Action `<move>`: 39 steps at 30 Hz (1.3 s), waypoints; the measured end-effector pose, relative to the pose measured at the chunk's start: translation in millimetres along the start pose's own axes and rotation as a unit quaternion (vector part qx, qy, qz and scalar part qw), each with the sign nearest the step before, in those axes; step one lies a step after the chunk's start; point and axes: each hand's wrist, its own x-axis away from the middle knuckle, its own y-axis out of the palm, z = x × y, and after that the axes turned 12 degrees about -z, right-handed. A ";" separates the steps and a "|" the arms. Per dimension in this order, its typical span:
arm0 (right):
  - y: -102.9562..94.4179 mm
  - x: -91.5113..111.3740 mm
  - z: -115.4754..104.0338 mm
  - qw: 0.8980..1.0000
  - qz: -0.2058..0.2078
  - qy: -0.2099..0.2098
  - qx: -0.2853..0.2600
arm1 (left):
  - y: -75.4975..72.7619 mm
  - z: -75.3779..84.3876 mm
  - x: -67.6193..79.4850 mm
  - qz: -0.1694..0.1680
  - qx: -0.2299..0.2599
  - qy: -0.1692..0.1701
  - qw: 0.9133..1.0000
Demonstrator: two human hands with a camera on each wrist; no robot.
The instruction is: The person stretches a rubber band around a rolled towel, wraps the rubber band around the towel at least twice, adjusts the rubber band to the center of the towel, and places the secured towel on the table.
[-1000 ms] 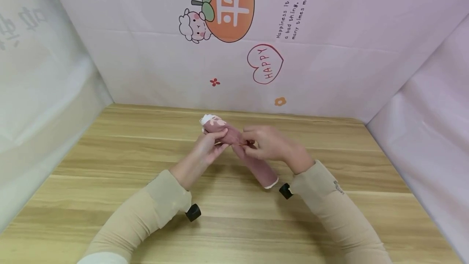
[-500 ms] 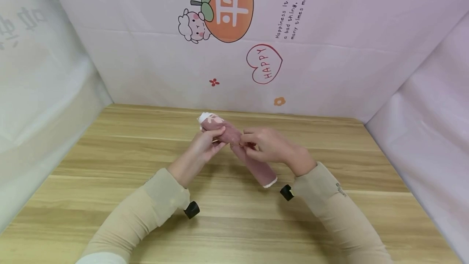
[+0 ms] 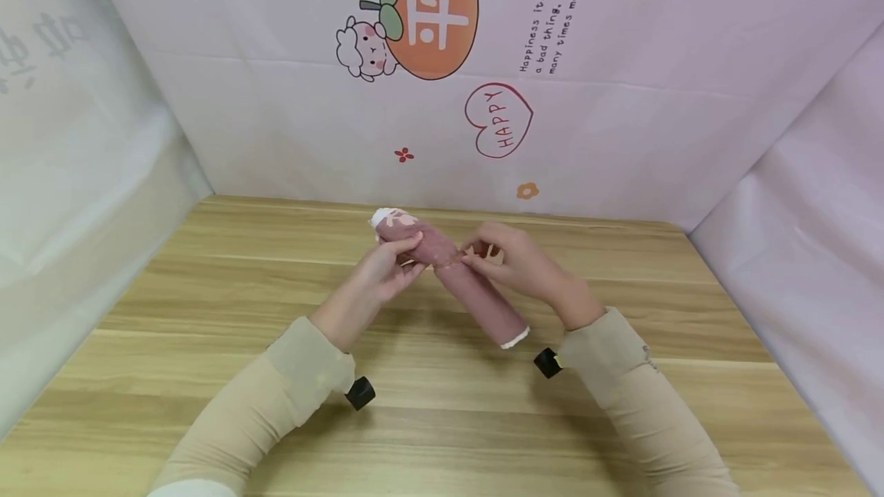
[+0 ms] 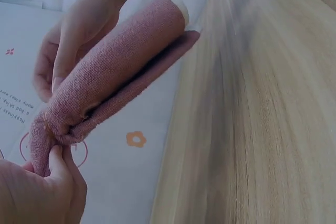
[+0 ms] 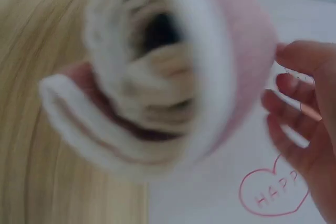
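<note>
A dusty-pink towel (image 3: pixel 479 301) with white edges and a pale leaf print is rolled into a tube and bends near its middle, where a thin brown band (image 4: pixel 48 127) cinches it. My left hand (image 3: pixel 383 267) grips the roll on the far side of the bend, thumb on top. At the bend, the right hand (image 3: pixel 514 259) has thumb and index tips together at the band, the other fingers loosely curled. Seen from the right wrist, the towel's spiral end (image 5: pixel 152 66) is blurred, with a loose outer flap (image 5: pixel 100 124) standing away from the roll.
A wood-grain table (image 3: pixel 428 436) lies beneath both arms. White printed cloth (image 3: pixel 290 121) rises behind it, with more cloth at the left and right sides. Black wrist cameras (image 3: pixel 361 393) hang below both cuffs.
The right hand has lifted slightly away from the bend, uncovering more of the roll. The towel's far end has shifted a little up and left, its near end slightly up and right.
</note>
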 end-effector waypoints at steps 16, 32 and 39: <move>9.5 5.7 12.8 0.965 -0.087 0.107 -0.224 | -3.9 0.2 3.9 -0.081 -0.005 0.008 0.997; 15.3 3.3 13.1 0.986 -0.049 0.106 -0.123 | -6.8 -4.7 4.8 -0.004 -0.008 -0.009 1.000; 20.3 0.5 7.7 0.994 -0.009 0.107 -0.036 | -3.2 -6.4 3.4 -0.008 -0.027 -0.025 0.999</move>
